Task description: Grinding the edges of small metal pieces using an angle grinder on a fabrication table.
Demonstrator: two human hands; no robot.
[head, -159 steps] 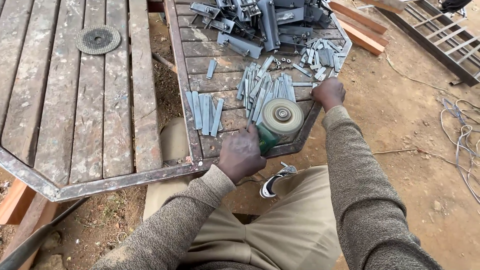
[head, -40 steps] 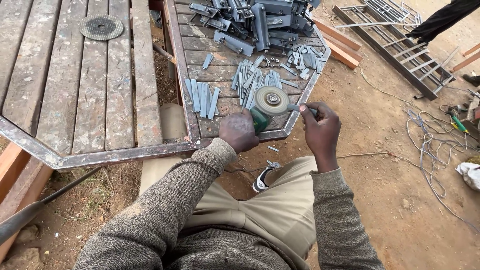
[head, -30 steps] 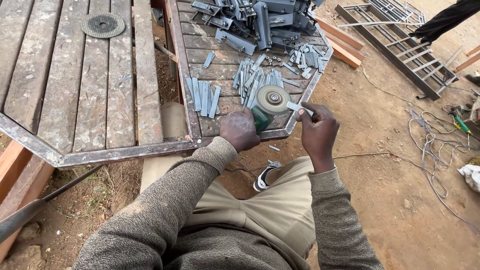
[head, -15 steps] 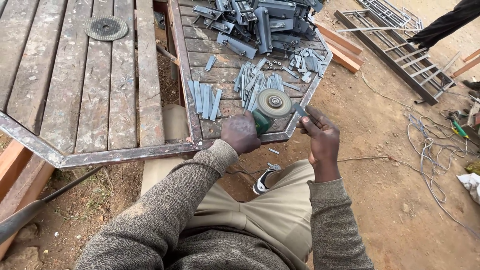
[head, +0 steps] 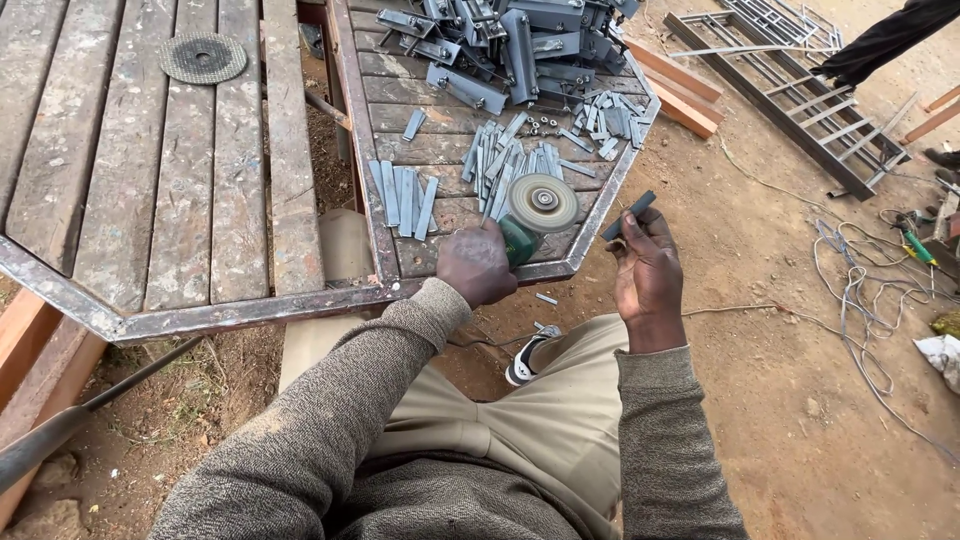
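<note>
A seated worker's left hand [head: 476, 264] is wrapped tight around a green angle grinder [head: 530, 215], its disc facing up at the edge of a wooden-slatted steel table [head: 240, 312]. The right hand [head: 648, 272] pinches a short flat metal piece [head: 628, 215] just beside it.

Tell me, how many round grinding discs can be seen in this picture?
2: one loose dark disc lying on the wooden planks at upper left, one pale disc mounted on the green grinder gripped by the left hand.

wooden plank table [head: 240, 200] bears metal strips [head: 405, 195] and a disc [head: 202, 57]
</note>
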